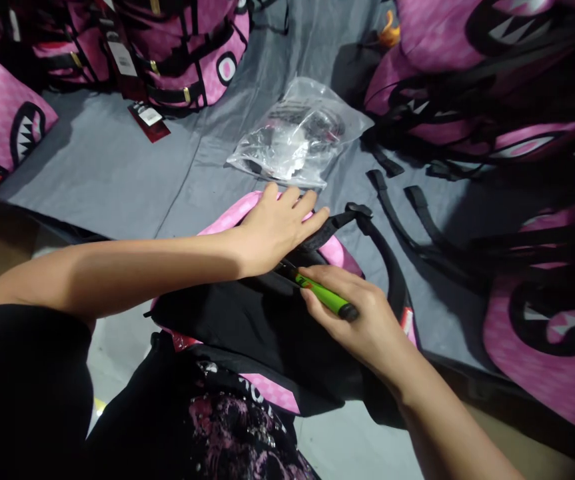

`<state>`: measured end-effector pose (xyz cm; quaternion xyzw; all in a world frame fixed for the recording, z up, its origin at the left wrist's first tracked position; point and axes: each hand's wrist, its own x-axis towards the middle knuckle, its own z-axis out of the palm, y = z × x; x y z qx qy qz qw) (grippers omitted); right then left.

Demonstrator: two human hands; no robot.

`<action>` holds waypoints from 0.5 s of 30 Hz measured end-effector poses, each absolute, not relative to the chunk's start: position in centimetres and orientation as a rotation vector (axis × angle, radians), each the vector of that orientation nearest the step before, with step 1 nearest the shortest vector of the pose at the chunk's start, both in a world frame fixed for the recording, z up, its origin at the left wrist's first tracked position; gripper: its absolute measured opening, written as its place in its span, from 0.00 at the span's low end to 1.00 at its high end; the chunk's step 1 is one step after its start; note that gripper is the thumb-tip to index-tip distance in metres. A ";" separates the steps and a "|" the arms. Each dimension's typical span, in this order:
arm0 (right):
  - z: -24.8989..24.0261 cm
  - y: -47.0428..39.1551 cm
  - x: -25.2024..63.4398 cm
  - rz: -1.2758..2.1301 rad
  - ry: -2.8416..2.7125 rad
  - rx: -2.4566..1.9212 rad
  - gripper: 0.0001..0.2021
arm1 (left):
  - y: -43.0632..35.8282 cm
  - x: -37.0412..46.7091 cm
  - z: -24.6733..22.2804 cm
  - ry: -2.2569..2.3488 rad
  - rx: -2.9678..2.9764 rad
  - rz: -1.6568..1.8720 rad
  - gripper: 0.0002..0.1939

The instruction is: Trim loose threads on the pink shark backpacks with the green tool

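A black and pink bag [247, 320] lies in front of me, partly over the table's near edge. My left hand [277, 230] rests on its far part, palm down with the fingers spread. My right hand [352, 307] is closed around a tool with a green handle and a black end [324, 295]. The tool's dark front part points toward the bag beneath my left palm, and its tip is hidden. A black strap with a buckle [360, 211] loops off the bag's right side. Just beyond my left fingertips lies a clear plastic bag [300, 137] with small items inside.
The table has a grey cloth [117, 173]. Pink and black bags [187, 60] with hanging tags stand at the back left, another [7, 127] at the far left. More bags [542, 320] and loose black straps [417, 220] lie on the right. A small orange item [390, 32] is at the back.
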<state>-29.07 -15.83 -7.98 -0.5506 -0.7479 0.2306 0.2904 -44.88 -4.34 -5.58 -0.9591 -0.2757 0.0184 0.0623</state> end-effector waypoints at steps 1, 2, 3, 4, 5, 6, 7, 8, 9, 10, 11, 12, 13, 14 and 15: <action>-8.1 -15.8 -29.1 0.590 -1.995 -1.477 0.10 | -4.2 -44.9 -5.6 -0.824 -2.916 0.049 0.39; -8.3 -15.7 -29.2 0.557 -1.992 -1.484 0.10 | -4.0 -45.0 -5.7 -0.818 -2.932 0.046 0.38; -8.5 -15.7 -29.3 0.523 -1.989 -1.485 0.10 | -3.9 -45.0 -5.8 -0.817 -2.943 0.046 0.38; -8.7 -15.6 -29.5 0.494 -1.989 -1.481 0.11 | -3.7 -45.0 -5.9 -0.822 -2.948 0.049 0.38; -8.9 -15.6 -29.6 0.474 -1.990 -1.478 0.11 | -3.5 -45.0 -6.0 -0.826 -2.951 0.052 0.37; -9.0 -15.5 -29.8 0.462 -1.995 -1.477 0.11 | -3.4 -45.0 -6.1 -0.826 -2.953 0.055 0.37; -9.1 -15.5 -29.9 0.457 -1.999 -1.483 0.11 | -3.2 -45.0 -6.2 -0.822 -2.957 0.057 0.37; -9.1 -15.5 -30.1 0.453 -2.000 -1.496 0.11 | -3.1 -45.0 -6.3 -0.815 -2.965 0.058 0.37; -9.0 -15.4 -30.2 0.446 -1.996 -1.514 0.11 | -3.0 -45.0 -6.4 -0.808 -2.977 0.055 0.38; -9.0 -15.4 -30.3 0.438 -1.989 -1.530 0.11 | -2.9 -45.0 -6.4 -0.803 -2.990 0.048 0.38; -8.9 -15.4 -30.5 0.433 -1.980 -1.543 0.11 | -2.8 -45.0 -6.4 -0.804 -3.002 0.039 0.37; -8.9 -15.4 -30.7 0.430 -1.971 -1.553 0.10 | -2.7 -45.0 -6.5 -0.809 -3.011 0.033 0.37; -8.8 -15.4 -30.8 0.430 -1.961 -1.568 0.10 | -2.6 -45.0 -6.5 -0.815 -3.017 0.032 0.37; -8.8 -15.4 -31.0 0.424 -1.955 -1.594 0.10 | -2.5 -45.1 -6.5 -0.816 -3.021 0.037 0.37; -8.8 -15.5 -31.3 0.405 -1.945 -1.632 0.10 | -2.4 -45.1 -6.5 -0.811 -3.021 0.043 0.37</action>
